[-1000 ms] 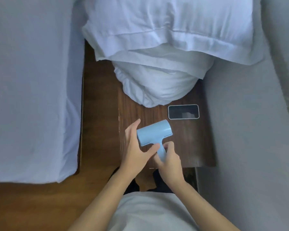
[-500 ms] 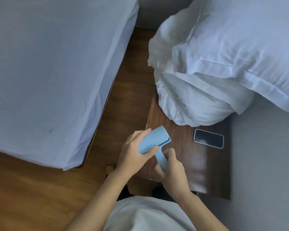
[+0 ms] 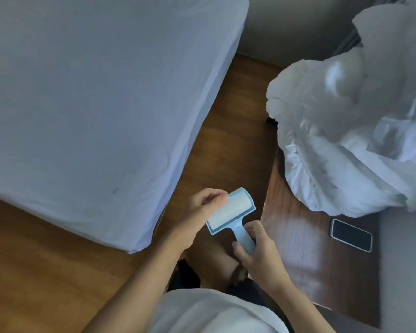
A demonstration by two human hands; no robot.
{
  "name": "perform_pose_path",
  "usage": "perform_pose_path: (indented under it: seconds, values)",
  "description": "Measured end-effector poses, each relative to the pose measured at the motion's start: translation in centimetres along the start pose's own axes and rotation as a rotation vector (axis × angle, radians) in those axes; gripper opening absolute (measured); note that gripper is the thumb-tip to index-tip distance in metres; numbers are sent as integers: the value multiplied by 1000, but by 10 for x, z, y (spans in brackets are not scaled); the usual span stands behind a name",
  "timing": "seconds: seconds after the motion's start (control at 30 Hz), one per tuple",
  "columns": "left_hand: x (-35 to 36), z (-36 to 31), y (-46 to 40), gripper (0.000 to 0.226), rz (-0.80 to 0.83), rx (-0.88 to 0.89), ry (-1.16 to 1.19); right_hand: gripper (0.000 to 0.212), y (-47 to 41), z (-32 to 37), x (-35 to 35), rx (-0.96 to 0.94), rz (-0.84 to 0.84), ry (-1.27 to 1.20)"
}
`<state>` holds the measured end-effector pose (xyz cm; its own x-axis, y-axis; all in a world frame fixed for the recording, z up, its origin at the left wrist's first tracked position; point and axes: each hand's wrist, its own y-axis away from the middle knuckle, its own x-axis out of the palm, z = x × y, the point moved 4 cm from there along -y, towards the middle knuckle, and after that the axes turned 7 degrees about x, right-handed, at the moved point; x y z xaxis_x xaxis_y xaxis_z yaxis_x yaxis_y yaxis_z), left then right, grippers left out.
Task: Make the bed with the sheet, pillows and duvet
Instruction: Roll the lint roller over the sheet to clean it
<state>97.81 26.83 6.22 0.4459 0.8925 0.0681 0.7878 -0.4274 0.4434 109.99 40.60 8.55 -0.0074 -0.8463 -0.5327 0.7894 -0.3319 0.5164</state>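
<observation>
**Holding the lint roller before it meets the sheet**

Gripping the handle of the pale blue lint roller (image 3: 231, 213) low in the middle of the frame, my right hand (image 3: 257, 257) has its fingers curled round the stem. My left hand (image 3: 197, 212) curls against the far side of the roller's head, fingertips on its rim, and the white roll faces up toward me.

The sheet (image 3: 82, 97) is already stretched over the mattress and fills the upper left of the frame. One small dark fleck shows near its lower corner. The pillows (image 3: 346, 140) are heaped in the upper right on the dark wooden bedside table (image 3: 298, 236), with my phone (image 3: 351, 235) lying flat just below them. I cannot tell whether the duvet is in that heap.

What worries me:
- Both hands are over the bare floor (image 3: 226, 131), so a loose grip would likely drop the roller there.
- If I press hard, the sticky roll may drag the sheet and rumple it.
- The heap hangs past the table's edge and could slide off if I brush it.
</observation>
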Motion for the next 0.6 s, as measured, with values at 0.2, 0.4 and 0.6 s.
perform_pose_path:
  seconds: [0.2, 0.4, 0.6]
  values:
    - [-41, -3, -21, 17, -96, -106, 83, 30, -22, 34, 17, -26, 53, 0]
    - [-56, -18, -59, 15, -86, -165, 63, 31, -65, 41, 18, -16, 100, -42]
    - [-52, -46, -129, 15, -79, -165, 52, 28, -142, 52, 1, 119, 242, -241]
